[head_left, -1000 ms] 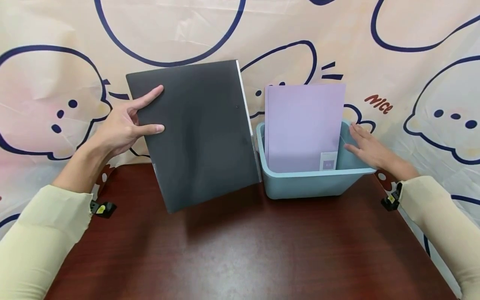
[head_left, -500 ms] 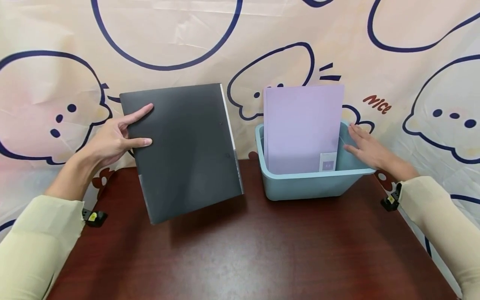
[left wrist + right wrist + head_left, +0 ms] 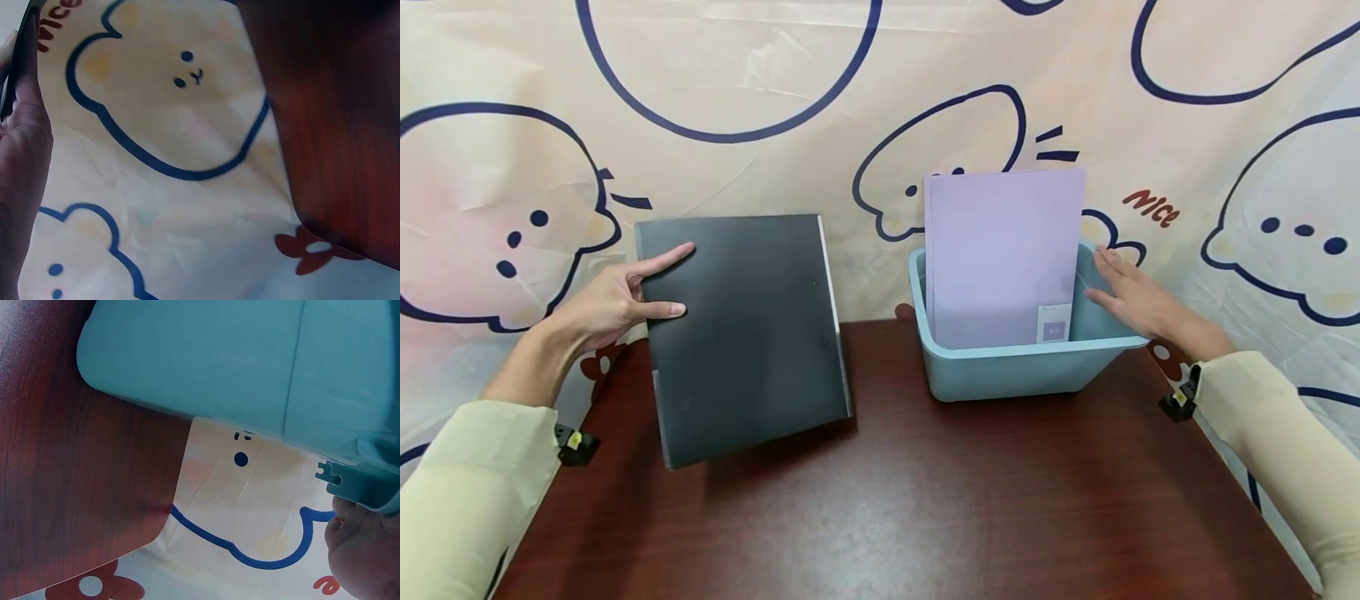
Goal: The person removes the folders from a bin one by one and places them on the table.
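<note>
My left hand (image 3: 602,308) grips a black file folder (image 3: 748,350) by its left edge, with thumb and index finger on the front face and the other fingers behind it. The folder is held upright, tilted a little, close over the table. A light blue plastic bin (image 3: 1007,375) stands to its right, and a lilac folder (image 3: 1000,258) with a small label leans upright in it; a second lilac edge shows behind. At the bin's right end, my right hand (image 3: 1131,296) holds the rim, thumb inside. Bent fingers (image 3: 340,528) show under the rim in the right wrist view.
The dark red-brown table (image 3: 887,508) has its back edge against a cartoon-printed cloth (image 3: 760,75). In the right wrist view, the bin's wall (image 3: 206,362) stands near a rounded table corner.
My left hand has lowered the black folder and moved it left, away from the bin. The right hand, the bin and the lilac folder have stayed in place.
</note>
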Motion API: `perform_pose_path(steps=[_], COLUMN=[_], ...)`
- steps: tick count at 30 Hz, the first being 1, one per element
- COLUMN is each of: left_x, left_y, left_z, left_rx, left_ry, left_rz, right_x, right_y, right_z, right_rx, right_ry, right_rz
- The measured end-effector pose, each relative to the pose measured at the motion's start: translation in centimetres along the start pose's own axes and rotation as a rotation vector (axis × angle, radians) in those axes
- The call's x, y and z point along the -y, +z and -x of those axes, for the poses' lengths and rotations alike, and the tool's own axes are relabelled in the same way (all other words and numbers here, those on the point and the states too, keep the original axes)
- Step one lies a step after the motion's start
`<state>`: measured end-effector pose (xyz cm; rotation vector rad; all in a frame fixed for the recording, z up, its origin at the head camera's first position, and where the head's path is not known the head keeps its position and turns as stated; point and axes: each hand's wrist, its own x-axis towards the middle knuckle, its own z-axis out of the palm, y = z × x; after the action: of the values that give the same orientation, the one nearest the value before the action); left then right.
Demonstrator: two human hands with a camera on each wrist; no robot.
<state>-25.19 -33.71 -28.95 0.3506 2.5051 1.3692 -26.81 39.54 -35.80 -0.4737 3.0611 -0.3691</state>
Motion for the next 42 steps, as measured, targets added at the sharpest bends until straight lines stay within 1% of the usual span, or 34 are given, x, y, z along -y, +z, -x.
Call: perform_pose_path(steps=[3,5,7,9,14,20,23,27,31,34,38,40,42], left_x=[0.9,1.4,1.8,2.3,3.6,5.0,5.7,6.5,7.4,7.9,8.8,9.3,9.8], left_y=[-0.5,-0.8,-1.1,-1.3,-1.9,-2.6,-2.8,-3.0,-3.3,-3.6,-4.0,-4.2,-4.4], left_z=[0.0,0.0,0.0,0.1,0.5,0.8,0.8,0.9,1.0,1.3,1.6,1.7,1.8], left_rx=[0.025,0.039,0.044,0.039,0.042,0.053,0.065,0.085,0.102,0.121,0.16,0.177,0.187], left_ry=[-0.014,-0.012,-0.021,-0.036,-0.076,-0.098,-0.11,-0.126,-0.149,-0.171,-0.187,-0.194,-0.201], left_rz=[0.025,0.035,0.017,-0.03,-0.099,-0.131,-0.135,-0.109,-0.119,-0.157,-0.152,-0.12,-0.112], right_x=[0.0,-0.1,0.0,-0.1,0.1,0.3,0.3,0.3,0.1,-0.1,-0.2,-0.1,0.0], right_y=[0.1,0.1,0.0,0.0,-0.3,-0.6,-0.6,-0.5,-0.3,-0.1,-0.1,-0.2,-0.2], right_z=[0.0,0.0,0.0,0.0,-0.2,-0.2,-0.2,-0.2,-0.2,-0.2,-0.1,-0.1,-0.1], right_rx=[-0.001,-0.001,0.002,0.008,0.018,0.015,0.022,0.021,0.011,0.009,0.014,0.015,0.013], right_ry=[0.002,0.006,0.012,0.017,0.02,0.024,0.03,0.031,0.024,0.02,0.019,0.019,0.02], right_rz=[0.003,0.002,0.003,0.006,0.005,0.003,0.006,0.005,0.005,0.001,-0.018,-0.02,-0.017])
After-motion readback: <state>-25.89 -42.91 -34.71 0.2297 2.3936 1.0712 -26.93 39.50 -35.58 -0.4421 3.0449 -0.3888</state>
